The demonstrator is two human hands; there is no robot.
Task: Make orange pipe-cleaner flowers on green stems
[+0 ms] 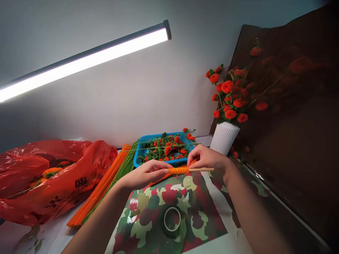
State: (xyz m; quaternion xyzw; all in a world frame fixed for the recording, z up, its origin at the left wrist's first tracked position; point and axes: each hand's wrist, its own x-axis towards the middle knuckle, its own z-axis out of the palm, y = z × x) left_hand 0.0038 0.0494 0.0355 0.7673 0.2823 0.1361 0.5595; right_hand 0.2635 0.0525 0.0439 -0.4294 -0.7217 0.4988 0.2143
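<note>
Between my hands lies a thin wooden stick [203, 169], held roughly level, with an orange pipe cleaner [179, 170] wound round it in a tight coil. My left hand [148, 172] pinches the coil's left end between thumb and fingers. At the coil's right end, the fingers of my right hand [208, 158] are closed on the pipe cleaner, and bare stick sticks out to the right below that hand. Just behind stands a blue plastic basket [136, 155] holding orange pipe-cleaner flowers [167, 150] with green stems.
Bundles of orange pipe cleaners [96, 188] and green pipe cleaners [131, 151] lie left of the basket, beside a red plastic bag [92, 158]. A tape roll [172, 233] rests on the patterned mat [148, 243]. Right stands a white vase [224, 137] of flowers against a dark glossy panel [299, 148].
</note>
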